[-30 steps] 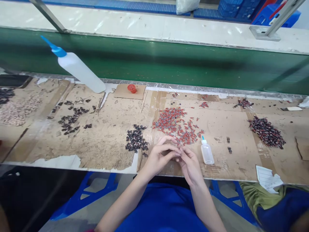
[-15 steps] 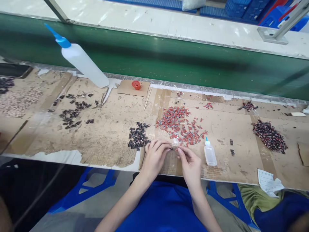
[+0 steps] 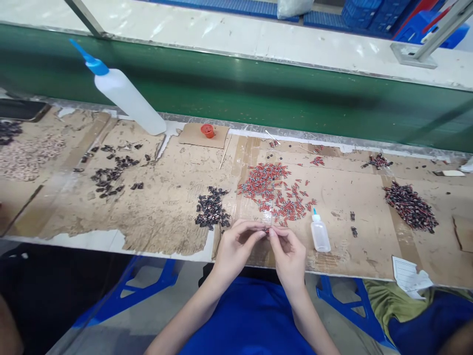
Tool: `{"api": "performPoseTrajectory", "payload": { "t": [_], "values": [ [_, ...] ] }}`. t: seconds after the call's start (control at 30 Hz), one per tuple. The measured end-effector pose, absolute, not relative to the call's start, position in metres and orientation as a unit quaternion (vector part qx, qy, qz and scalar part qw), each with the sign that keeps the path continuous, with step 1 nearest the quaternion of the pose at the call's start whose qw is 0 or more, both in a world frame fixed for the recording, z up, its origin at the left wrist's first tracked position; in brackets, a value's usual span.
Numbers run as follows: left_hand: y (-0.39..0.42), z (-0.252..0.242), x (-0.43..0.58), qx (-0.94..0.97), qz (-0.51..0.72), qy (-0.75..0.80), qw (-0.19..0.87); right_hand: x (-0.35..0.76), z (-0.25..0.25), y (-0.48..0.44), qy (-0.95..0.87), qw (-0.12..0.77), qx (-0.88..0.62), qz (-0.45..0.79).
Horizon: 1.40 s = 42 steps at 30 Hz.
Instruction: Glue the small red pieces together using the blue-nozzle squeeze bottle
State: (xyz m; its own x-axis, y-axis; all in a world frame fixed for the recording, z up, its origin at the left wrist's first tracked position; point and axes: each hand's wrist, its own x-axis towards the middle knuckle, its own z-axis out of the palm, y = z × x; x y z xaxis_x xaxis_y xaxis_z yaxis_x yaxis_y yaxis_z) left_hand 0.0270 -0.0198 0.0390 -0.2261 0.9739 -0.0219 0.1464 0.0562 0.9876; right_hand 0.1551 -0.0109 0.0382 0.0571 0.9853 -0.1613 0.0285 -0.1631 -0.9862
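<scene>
My left hand [image 3: 238,246] is closed in a pinch at the front of the cardboard-covered bench, on a small black part mostly hidden by the fingertips. Fingertip to fingertip with it, my right hand [image 3: 287,249] pinches a small red part [image 3: 267,230]; the two parts meet between the hands. Just beyond the hands lies a spread pile of small red parts [image 3: 264,178]. A heap of small black parts [image 3: 211,208] lies to the left of my left hand. Right of my right hand stands a small clear bottle with a blue tip [image 3: 320,234].
A large white bottle with a blue nozzle [image 3: 129,101] leans at the back left. A red cap [image 3: 207,130] sits on a cardboard piece. Black-and-red parts [image 3: 411,207] are heaped at right. More black parts [image 3: 107,177] lie left. A green belt [image 3: 236,93] runs behind.
My hands have come together, bringing the red part in my right fingers against the black part in my left. The view has shifted slightly.
</scene>
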Motion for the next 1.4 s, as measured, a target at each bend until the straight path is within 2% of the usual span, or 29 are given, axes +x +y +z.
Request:
{"api": "performPoseTrajectory", "payload": {
  "t": [0.13, 0.47, 0.83, 1.1, 1.3, 1.4],
  "values": [
    [-0.021, 0.042, 0.028, 0.43, 0.526, 0.596, 0.429, 0.152, 0.041, -0.011, -0.461, 0.482, -0.543, 0.51],
    [-0.024, 0.052, 0.03, 0.505, 0.527, 0.578, 0.366, 0.155, 0.046, -0.009, -0.424, 0.524, -0.529, 0.516],
    [-0.023, 0.061, 0.034, 0.412, 0.533, 0.596, 0.438, 0.162, 0.049, -0.013, -0.517, 0.512, -0.491, 0.479],
    [-0.02, 0.059, 0.037, 0.397, 0.529, 0.584, 0.472, 0.169, 0.047, -0.01, -0.423, 0.505, -0.511, 0.552],
    [-0.019, 0.053, 0.046, 0.424, 0.515, 0.557, 0.494, 0.174, 0.054, -0.012, -0.55, 0.508, -0.488, 0.448],
    [-0.015, 0.054, 0.043, 0.5, 0.487, 0.533, 0.478, 0.192, 0.057, -0.008, -0.6, 0.503, -0.492, 0.381]
  ]
}}
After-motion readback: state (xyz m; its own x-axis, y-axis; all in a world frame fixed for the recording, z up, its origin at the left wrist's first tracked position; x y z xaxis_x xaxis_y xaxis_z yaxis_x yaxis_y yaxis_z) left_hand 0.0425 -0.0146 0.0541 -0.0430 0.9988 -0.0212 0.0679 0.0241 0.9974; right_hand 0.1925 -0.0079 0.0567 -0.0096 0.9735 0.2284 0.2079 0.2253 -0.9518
